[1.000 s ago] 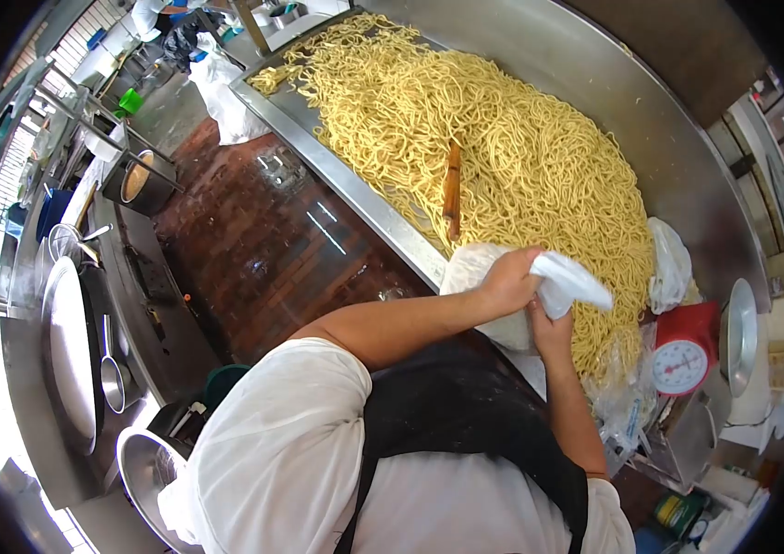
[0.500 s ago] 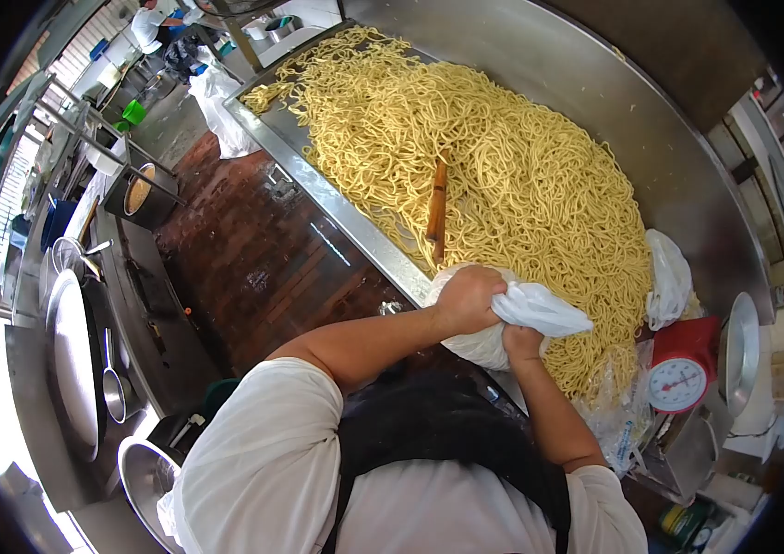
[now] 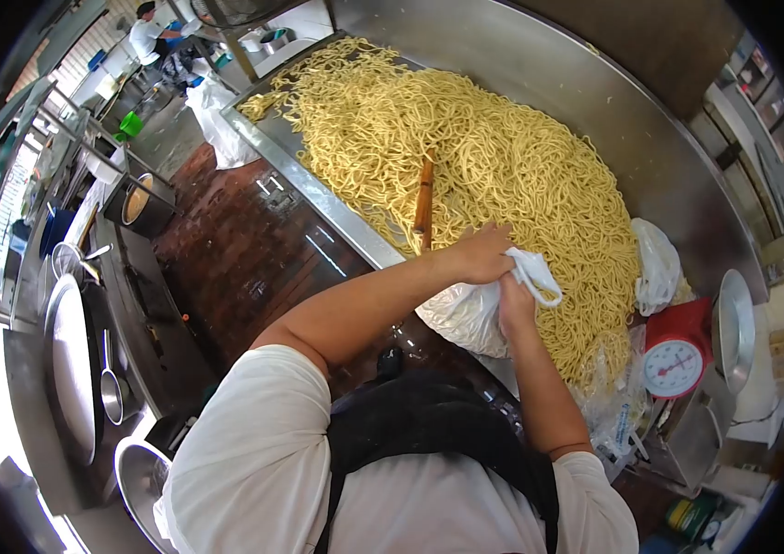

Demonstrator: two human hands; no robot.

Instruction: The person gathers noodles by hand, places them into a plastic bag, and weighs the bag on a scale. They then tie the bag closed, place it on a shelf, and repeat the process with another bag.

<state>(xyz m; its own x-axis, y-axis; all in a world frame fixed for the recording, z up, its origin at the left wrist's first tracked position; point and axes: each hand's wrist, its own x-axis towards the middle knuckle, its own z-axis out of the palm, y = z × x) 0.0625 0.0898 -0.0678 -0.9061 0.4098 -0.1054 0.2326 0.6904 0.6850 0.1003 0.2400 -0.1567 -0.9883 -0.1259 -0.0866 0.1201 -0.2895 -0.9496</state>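
A white plastic bag (image 3: 466,319), bulging with its contents, hangs at the near edge of the big metal tray (image 3: 355,235). My left hand (image 3: 484,254) is at the bag's gathered neck, some fingers stretched over the noodles, its thumb side against the plastic. Close beside it, my right hand (image 3: 514,305) grips the neck from the right. The bag's twisted top (image 3: 537,277) sticks out in a loop to the right of both hands. Yellow noodles (image 3: 503,157) lie heaped behind them, with a wooden stick or handle (image 3: 424,198) resting in the heap.
On the right are a red dial scale (image 3: 674,365) with a metal pan (image 3: 734,332), a filled plastic bag (image 3: 657,268) and clear plastic (image 3: 609,406). Wet floor tiles (image 3: 253,249) lie left of the tray. A metal counter with a wok (image 3: 69,369) is further left. Another person (image 3: 147,37) works far back.
My hands have shifted at the bag's neck, and my left fingers have spread more. The bag's top has gone from a pointed tail to a loop. My view has moved slightly.
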